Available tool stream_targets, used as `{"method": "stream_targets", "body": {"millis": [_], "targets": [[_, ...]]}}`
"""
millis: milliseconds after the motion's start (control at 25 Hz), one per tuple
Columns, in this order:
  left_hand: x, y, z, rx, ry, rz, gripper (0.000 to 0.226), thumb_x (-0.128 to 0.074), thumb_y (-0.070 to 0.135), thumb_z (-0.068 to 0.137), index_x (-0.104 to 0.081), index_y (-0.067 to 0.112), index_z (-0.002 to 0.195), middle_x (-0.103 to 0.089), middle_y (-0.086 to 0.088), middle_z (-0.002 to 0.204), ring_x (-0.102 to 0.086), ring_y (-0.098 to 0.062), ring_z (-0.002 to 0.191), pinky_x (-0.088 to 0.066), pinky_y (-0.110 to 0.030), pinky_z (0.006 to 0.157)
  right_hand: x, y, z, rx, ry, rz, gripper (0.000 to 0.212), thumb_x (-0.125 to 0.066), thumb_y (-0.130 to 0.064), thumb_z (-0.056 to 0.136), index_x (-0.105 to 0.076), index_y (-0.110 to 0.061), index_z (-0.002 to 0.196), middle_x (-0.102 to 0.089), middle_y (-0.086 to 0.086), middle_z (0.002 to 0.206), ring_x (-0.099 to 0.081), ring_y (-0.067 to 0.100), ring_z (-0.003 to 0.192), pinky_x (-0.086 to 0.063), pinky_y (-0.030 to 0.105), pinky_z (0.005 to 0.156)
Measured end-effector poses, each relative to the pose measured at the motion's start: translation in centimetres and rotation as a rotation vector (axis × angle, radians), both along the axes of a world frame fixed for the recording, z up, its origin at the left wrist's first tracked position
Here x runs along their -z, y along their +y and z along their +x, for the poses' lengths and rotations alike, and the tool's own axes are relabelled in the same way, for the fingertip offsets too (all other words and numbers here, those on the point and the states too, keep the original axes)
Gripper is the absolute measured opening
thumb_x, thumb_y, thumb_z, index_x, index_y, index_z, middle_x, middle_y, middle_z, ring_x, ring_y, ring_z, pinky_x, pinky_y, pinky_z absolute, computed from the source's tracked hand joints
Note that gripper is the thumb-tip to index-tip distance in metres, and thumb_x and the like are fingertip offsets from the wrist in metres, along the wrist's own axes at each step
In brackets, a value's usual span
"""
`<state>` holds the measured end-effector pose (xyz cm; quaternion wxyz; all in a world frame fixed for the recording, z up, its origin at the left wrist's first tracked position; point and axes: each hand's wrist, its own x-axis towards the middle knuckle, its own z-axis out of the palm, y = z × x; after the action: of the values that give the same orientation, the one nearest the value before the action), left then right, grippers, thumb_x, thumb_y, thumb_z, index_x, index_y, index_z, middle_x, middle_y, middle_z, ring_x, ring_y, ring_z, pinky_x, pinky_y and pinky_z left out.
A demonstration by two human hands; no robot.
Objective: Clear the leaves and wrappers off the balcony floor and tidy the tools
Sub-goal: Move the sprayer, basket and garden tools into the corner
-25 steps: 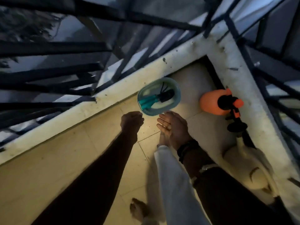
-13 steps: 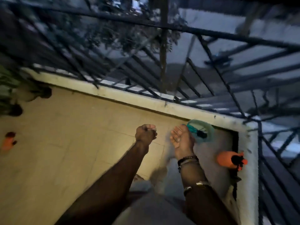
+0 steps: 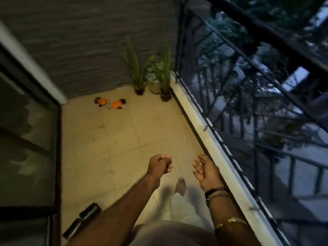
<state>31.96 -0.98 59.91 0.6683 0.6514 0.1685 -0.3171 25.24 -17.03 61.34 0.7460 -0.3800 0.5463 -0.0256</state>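
- Left hand, lower centre of the frame: fingers clenched into a fist above the tiled floor.
- Right hand, just beside the pale ledge: palm up, fingers relaxed and loosely curled, grasping nothing.
- Orange-and-black gloves, upper centre: lying on the floor near the grey wall, well apart from both hands.
- Potted plants: in the far corner beside the railing.

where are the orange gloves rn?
Head view, upper left of centre: the orange gloves lie on the floor tiles at the balcony's far end, just before the grey wall, left of the potted plants.
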Motion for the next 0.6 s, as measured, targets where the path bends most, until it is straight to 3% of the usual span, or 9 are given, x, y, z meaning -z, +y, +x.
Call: {"method": "stream_targets", "body": {"millis": [120, 240, 600], "targets": [[0.0, 2.5, 7.4, -0.206, -0.008, -0.013, 0.007, -0.059, 0.003, 0.096, -0.066, 0.003, 0.095, -0.063, -0.012, 0.078, -0.059, -0.018, 0.063, -0.053, -0.025, 0.054, -0.3, 1.4, 9.6, -0.176, -0.027, -0.009, 0.034, -0.069, -0.022, 0.091, -0.07, -0.005, 0.12, -0.074, 0.011, 0.114, -0.071, 0.022, 0.09, -0.052, 0.03, 0.064], [-0.5, 4.3, 15.2, -0.364, -0.028, -0.031, 0.009, -0.058, 0.002, 0.096, -0.066, -0.001, 0.1, -0.064, -0.013, 0.078, -0.059, -0.019, 0.062, -0.054, -0.025, 0.054, -1.1, 2.5, 19.3, -0.348, -0.049, -0.024, 0.034, -0.071, -0.023, 0.09, -0.071, -0.004, 0.118, -0.077, 0.008, 0.105, -0.072, 0.02, 0.084, -0.053, 0.028, 0.062], [-1.7, 11.4, 36.3, -0.753, -0.059, -0.068, 0.006, -0.059, 0.001, 0.095, -0.065, 0.002, 0.096, -0.064, -0.012, 0.076, -0.06, -0.017, 0.059, -0.052, -0.023, 0.048, -3.0, 11.0, 45.7, -0.747, -0.118, -0.039, 0.008, -0.066, -0.019, 0.095, -0.068, -0.015, 0.102, -0.071, 0.003, 0.086, -0.066, 0.016, 0.07, -0.05, 0.025, 0.057]]}}
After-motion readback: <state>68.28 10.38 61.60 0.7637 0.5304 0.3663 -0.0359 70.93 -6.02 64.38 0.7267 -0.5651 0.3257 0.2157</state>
